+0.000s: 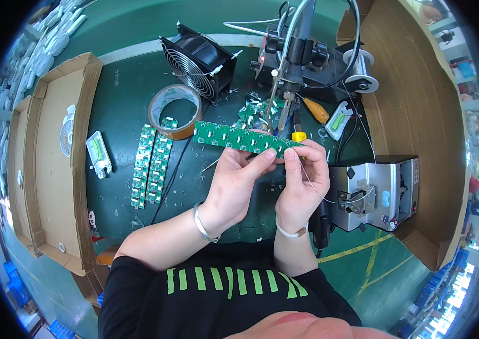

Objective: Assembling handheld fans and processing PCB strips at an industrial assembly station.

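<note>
A long green circuit board strip (233,137) with small white parts is held up in front of me, its left end free. My left hand (232,183) is closed on its lower edge, thumb on top and fingers behind. At the strip's right end, my right hand (300,183) pinches it with the thumb in front. A thin pale wire (338,201) runs from the silver machine up to the right thumb; whether the fingers grip it too I cannot tell. Just above the strip hangs the tip of a mounted soldering iron (284,120).
Two more board strips (152,164) lie left, near a tape roll (178,133) and a black fan (200,62). Right are a solder spool (362,70), orange-handled tool (315,111) and silver machine (372,192). Cardboard boxes (61,169) flank the table; scraps litter it.
</note>
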A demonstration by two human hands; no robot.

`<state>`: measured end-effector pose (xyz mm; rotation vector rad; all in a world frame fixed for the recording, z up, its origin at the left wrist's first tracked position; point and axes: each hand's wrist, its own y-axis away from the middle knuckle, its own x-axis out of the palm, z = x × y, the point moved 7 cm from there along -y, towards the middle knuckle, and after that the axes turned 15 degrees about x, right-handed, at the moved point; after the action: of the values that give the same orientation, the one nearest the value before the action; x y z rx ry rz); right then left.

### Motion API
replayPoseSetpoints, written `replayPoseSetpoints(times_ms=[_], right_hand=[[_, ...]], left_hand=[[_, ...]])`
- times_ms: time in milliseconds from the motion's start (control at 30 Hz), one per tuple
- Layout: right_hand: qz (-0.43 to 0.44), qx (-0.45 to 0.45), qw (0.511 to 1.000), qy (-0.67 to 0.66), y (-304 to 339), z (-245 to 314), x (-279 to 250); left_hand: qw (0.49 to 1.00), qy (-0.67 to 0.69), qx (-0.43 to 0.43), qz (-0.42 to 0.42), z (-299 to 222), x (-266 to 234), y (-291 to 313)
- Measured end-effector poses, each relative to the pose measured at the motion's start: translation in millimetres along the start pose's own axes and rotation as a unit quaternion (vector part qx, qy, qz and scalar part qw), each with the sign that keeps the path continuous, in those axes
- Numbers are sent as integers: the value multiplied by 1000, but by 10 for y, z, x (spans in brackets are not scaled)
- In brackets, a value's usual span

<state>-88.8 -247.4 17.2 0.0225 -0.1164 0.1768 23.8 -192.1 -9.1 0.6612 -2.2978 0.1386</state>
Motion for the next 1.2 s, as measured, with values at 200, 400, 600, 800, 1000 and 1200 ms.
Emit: replayPoseSetpoints(times_ms=[200, 400, 600, 800, 1000, 1200], right_hand=[[1, 0, 1000, -5, 6, -15, 18], [1, 5, 1000, 2, -8, -31, -26], [32, -9, 999, 1, 1, -7, -31], [9, 6, 999, -39, 9, 9, -95], [31, 29, 999, -29, 76, -12, -152], [68, 54, 993, -75, 222, 104, -402]], left_hand=[[1000, -9, 5, -5, 19, -53, 0], [1000, 11, -26, -2, 61, -10, -5], [990, 98, -90, -36, 154, -30, 88], [981, 168, -99, 0, 239, 32, 95], [971, 174, -163, 4, 321, 13, 190], [980, 114, -157, 44, 298, 101, 237]])
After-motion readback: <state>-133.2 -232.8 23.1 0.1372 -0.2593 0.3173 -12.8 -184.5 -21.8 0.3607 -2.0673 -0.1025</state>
